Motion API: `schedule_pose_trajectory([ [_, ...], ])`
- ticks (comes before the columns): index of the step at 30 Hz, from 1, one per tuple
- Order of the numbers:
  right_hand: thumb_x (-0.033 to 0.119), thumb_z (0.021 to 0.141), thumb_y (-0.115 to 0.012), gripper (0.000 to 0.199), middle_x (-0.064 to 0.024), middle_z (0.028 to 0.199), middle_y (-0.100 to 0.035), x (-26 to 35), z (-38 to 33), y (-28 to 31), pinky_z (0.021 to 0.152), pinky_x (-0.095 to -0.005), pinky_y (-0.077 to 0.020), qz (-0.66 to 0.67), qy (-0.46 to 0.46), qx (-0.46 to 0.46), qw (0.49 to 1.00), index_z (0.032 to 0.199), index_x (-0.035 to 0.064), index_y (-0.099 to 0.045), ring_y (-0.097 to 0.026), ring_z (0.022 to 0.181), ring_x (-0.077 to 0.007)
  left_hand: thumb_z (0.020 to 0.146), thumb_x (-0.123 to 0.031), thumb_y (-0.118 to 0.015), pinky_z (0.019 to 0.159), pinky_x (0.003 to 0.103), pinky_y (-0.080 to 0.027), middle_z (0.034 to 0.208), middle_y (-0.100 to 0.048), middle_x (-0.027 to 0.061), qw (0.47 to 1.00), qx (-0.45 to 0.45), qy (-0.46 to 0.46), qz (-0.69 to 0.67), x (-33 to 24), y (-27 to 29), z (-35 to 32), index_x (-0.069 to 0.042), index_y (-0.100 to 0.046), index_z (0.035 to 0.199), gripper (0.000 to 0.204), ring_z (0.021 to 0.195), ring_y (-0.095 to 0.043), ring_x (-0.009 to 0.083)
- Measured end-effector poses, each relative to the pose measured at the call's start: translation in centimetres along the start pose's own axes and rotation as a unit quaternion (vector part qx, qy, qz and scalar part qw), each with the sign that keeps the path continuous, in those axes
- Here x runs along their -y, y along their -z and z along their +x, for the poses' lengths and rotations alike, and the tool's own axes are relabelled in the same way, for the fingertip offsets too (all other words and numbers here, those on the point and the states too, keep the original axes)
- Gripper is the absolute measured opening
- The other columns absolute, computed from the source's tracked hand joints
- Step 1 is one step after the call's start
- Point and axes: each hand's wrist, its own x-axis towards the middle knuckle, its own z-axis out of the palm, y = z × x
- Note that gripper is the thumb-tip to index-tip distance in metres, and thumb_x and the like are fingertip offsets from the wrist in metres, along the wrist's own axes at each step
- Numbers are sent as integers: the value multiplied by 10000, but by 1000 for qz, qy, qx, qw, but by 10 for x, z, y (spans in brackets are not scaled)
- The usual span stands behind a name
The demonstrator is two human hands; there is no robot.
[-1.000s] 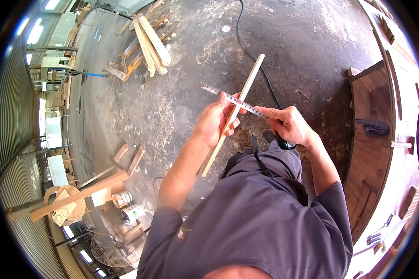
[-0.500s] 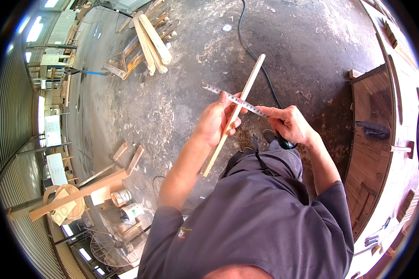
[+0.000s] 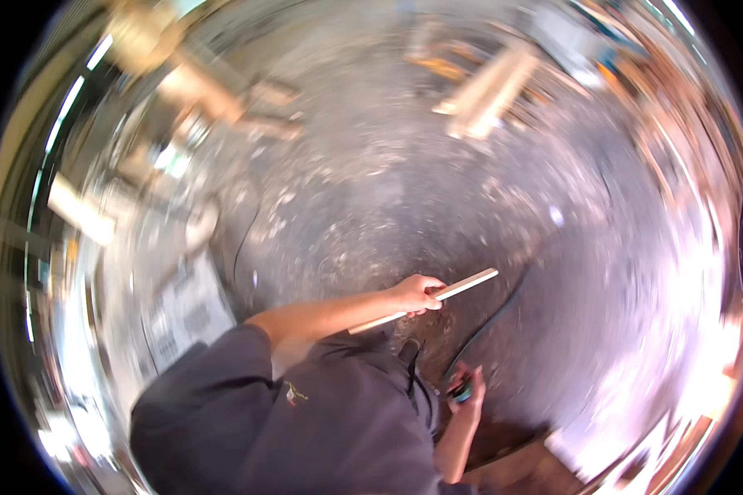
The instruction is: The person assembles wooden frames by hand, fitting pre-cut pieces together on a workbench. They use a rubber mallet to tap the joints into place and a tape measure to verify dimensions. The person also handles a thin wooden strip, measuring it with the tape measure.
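Observation:
A thin pale wooden strip (image 3: 473,280) lies in my left hand (image 3: 415,294), whose fingers are closed round its middle. One end of the strip points away to the right; the other passes under my forearm. Lower down, near my right side, my right hand (image 3: 473,388) is closed on a small dark tape measure (image 3: 461,393). No drawn-out blade shows there, though motion blurs this part.
Several pale boards (image 3: 491,95) rest in a pile on the worn concrete floor (image 3: 355,198) ahead. A dark cable (image 3: 495,318) runs across the floor near my hands. More timber (image 3: 202,91) stands at the far left, blurred.
My body and view have swung left. The tape's blade no longer lies across the strip. My right hand has moved away from the left, which keeps hold of the strip.

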Motion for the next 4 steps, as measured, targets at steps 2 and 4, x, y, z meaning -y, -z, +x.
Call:
schedule_pose_trajectory([
  [2, 534, 896, -704, 524, -52, 778, -653, -32, 37, 63, 648, -351, -541, -162, -67, -97, 980, 1008, 22, -692, -630, 706, -196, 852, -185, -686, 481, 285, -484, 835, -709, 49, 986, -149, 2, 71, 43, 52, -8, -127, -589, 1395, 555, 557, -591, 113],
  [4, 536, 901, -695, 576, -112, 925, -692, -36, 108, 88, 883, -420, -522, -269, -98, -76, 955, 1088, -9, -687, -652, 933, -224, 798, -242, -696, 657, 378, -577, 833, -733, 85, 945, -295, 64, 124, 106, 106, -13, -204, -669, 1285, 490, 646, -694, 191],
])
